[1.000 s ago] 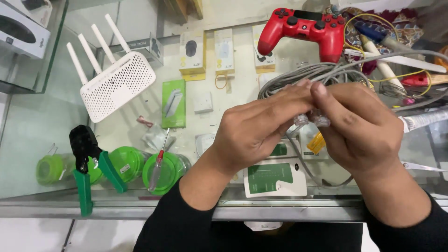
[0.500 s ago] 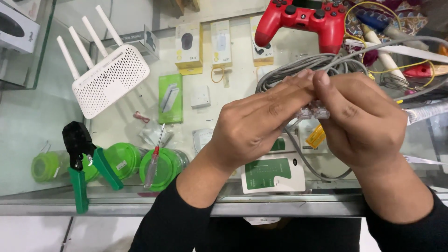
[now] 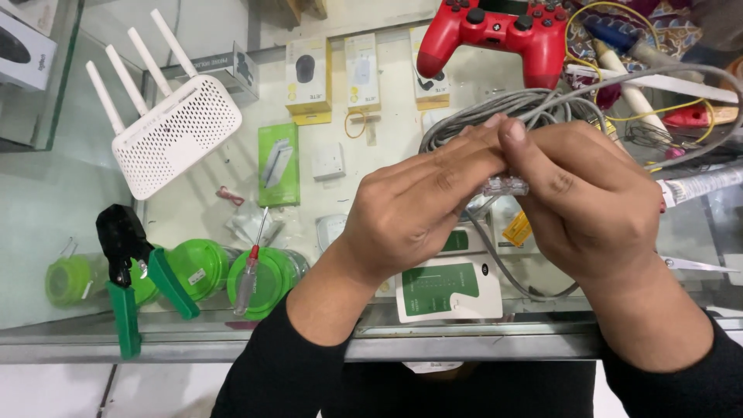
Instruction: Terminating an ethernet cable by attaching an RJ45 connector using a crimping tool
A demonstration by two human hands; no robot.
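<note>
While the green-handled crimping tool (image 3: 124, 271) juts over the counter's front edge at lower left — a nudge could tip it off — both hands work at centre. The left hand (image 3: 418, 209) and right hand (image 3: 588, 201) pinch 1 clear plug (image 3: 507, 186) on the grey cable (image 3: 503, 108), fingertips clenched on it; a slip could loosen it. Clutter crowds the upper right — open glass lies far left.
</note>
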